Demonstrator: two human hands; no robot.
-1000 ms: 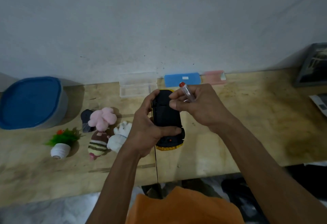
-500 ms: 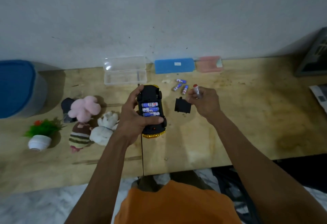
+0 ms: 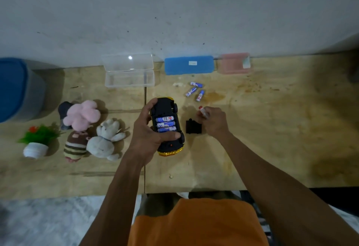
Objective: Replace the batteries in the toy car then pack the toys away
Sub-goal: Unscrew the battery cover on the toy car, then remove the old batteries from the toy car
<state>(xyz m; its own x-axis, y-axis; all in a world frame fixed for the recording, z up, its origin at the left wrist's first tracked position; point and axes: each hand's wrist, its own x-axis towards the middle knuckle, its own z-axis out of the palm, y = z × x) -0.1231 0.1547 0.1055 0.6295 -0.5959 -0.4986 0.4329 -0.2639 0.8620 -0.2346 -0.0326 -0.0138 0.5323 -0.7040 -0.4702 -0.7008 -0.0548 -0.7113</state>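
Note:
My left hand [image 3: 149, 135] grips the toy car [image 3: 168, 127], which is turned belly up; its black underside is open and shows three blue batteries in the bay. The gold body edge peeks out at the near end. My right hand [image 3: 214, 123] rests on the table just right of the car, holding a small screwdriver [image 3: 203, 111] with a red tip and touching the black battery cover [image 3: 193, 127] that lies flat on the wood. Three loose blue batteries [image 3: 195, 91] lie farther back.
A clear open plastic box [image 3: 129, 70], a blue case [image 3: 188, 65] and a pink case [image 3: 234, 63] line the wall. Plush toys [image 3: 83, 113] [image 3: 105, 140] [image 3: 74, 145] and a small fake plant [image 3: 37, 140] lie left of the car. A blue-lidded bin [image 3: 15, 88] stands far left.
The black cover came off the car's underside and now lies on the table at my right hand. The batteries inside became visible. My right hand moved right, away from the car.

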